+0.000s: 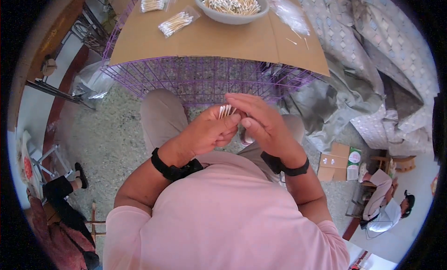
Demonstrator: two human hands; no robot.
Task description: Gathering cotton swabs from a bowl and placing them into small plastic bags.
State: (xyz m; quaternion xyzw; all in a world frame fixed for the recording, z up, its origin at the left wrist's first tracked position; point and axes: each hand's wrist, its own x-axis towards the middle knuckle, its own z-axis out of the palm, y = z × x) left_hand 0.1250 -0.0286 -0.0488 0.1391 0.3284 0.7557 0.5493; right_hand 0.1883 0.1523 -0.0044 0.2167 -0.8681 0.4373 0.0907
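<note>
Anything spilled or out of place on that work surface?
Yes, minor: two loose cotton swabs lie on the cardboard top right of the grey bowl, outside it and the bags. Both hands, left hand and right hand, hold a small bundle of swabs.

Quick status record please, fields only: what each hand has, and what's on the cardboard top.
left hand: grips a small bunch of cotton swabs, tips up
right hand: cupped against the bunch, fingers touching it
bowl: grey, heaped with loose swabs, on the cardboard top
bagged swabs: clear packs lying left of the bowl
support: purple wire cage under the cardboard
</note>
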